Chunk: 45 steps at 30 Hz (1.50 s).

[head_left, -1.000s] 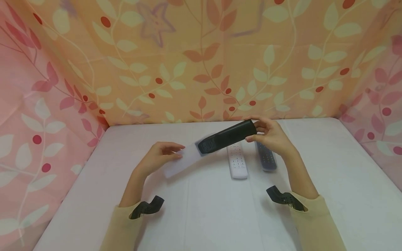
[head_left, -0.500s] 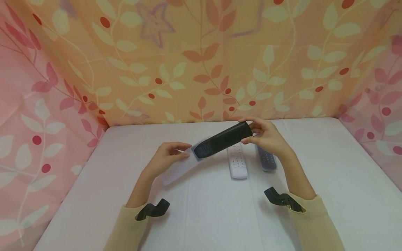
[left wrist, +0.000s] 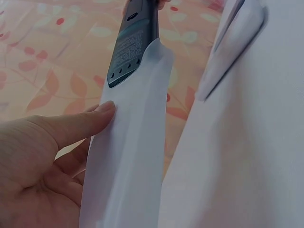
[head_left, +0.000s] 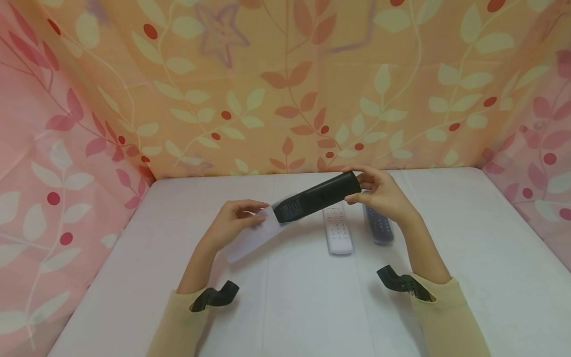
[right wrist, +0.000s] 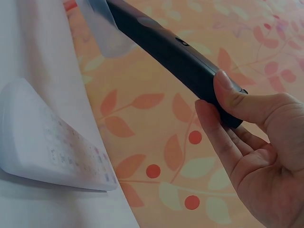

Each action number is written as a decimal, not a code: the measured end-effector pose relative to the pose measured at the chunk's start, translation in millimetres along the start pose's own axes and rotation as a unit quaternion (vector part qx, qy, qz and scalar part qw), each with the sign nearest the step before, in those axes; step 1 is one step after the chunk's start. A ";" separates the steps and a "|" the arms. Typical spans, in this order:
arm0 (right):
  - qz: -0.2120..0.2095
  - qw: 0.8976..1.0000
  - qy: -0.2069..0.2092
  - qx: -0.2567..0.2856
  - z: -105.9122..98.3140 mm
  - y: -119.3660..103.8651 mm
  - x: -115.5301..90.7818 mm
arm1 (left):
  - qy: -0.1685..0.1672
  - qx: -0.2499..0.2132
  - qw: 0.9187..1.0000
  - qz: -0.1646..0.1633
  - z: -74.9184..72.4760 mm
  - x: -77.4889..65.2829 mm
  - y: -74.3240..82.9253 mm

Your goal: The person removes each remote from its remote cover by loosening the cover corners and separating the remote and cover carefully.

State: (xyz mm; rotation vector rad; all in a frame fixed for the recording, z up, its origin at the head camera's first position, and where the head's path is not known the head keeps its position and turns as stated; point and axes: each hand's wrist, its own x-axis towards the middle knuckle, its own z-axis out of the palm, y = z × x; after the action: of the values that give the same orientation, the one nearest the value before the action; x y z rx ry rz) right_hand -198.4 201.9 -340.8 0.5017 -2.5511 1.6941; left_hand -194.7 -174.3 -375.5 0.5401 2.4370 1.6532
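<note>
A black remote control (head_left: 321, 196) is held aloft at a slant over the table. My right hand (head_left: 379, 193) pinches its upper right end between thumb and fingers, which the right wrist view shows closely on the remote (right wrist: 161, 47). The remote's lower, tapered end sits at the mouth of a translucent plastic sleeve (head_left: 254, 239). My left hand (head_left: 236, 223) pinches that sleeve near its mouth, thumb on the near face. In the left wrist view the sleeve (left wrist: 126, 152) hangs flat below the remote's end, which carries small printed text.
On the white table (head_left: 312, 307) lie a white remote control (head_left: 338, 230) and a dark remote control (head_left: 379, 223), side by side under my right hand. Each seems to be in a clear cover. A patterned cloth (head_left: 285, 89) rises behind the table.
Over the second my left hand has moved right along the sleeve, closer to the remote. My right hand and the black remote have shifted slightly left. The two lying remotes have stayed put.
</note>
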 end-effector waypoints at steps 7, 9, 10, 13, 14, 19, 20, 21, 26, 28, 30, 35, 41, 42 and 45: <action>0.012 1.000 0.001 -0.002 -2.4 0.1 -1.2 | 0.001 0.004 1.000 -0.003 -3.9 0.3 -2.3; 0.012 1.000 0.001 -0.001 -2.8 0.6 -1.2 | 0.000 0.006 1.000 -0.003 -5.0 0.2 -2.9; 0.011 1.000 0.000 0.000 -3.0 0.9 -1.2 | -0.001 0.006 1.000 -0.004 -5.5 -0.1 -2.6; 0.010 1.000 0.000 0.001 -4.1 1.0 -1.1 | -0.003 0.007 1.000 -0.008 -7.0 -0.5 -2.8; 0.011 1.000 0.002 0.002 -4.6 0.3 -1.4 | -0.004 0.007 1.000 -0.010 -7.5 -0.5 -3.4; 0.013 1.000 0.007 0.012 -6.3 -0.7 -1.6 | -0.007 0.004 1.000 -0.020 -9.4 -0.2 -4.9; 0.014 1.000 0.007 0.012 -6.5 -0.6 -1.6 | -0.008 0.003 1.000 -0.021 -9.8 -0.4 -4.5; 0.014 1.000 0.006 0.010 -6.9 -0.3 -1.7 | -0.008 0.003 1.000 -0.021 -10.3 -0.5 -4.1; 0.019 1.000 0.016 0.005 -11.9 1.6 -3.0 | -0.004 0.008 1.000 -0.021 -14.1 -0.3 -7.5; 0.020 0.999 0.022 0.012 -14.7 2.7 -3.8 | 0.003 0.010 1.000 -0.023 -16.4 0.0 -10.7; 0.016 0.999 0.030 0.019 -17.4 4.0 -4.8 | 0.010 0.007 1.000 -0.024 -18.9 0.0 -13.2; 0.002 0.999 0.038 0.037 -20.9 6.5 -6.1 | 0.019 -0.007 1.000 -0.021 -23.6 -0.8 -14.2; -0.015 0.997 0.028 0.064 -20.5 9.2 -5.0 | 0.024 -0.009 0.999 -0.029 -27.4 -2.6 -13.2; -0.018 0.997 0.027 0.068 -20.3 9.7 -4.8 | 0.025 -0.007 0.999 -0.028 -28.0 -2.9 -13.3; -0.024 0.996 0.023 0.080 -19.5 10.4 -4.8 | 0.031 -0.005 0.999 -0.027 -29.7 -3.7 -12.8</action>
State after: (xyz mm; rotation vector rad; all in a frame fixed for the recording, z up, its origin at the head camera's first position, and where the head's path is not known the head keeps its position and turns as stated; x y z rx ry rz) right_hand -199.7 224.4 -343.2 0.5190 -2.3650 1.8794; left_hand -203.5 -205.6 -376.2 0.4243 2.4633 1.6842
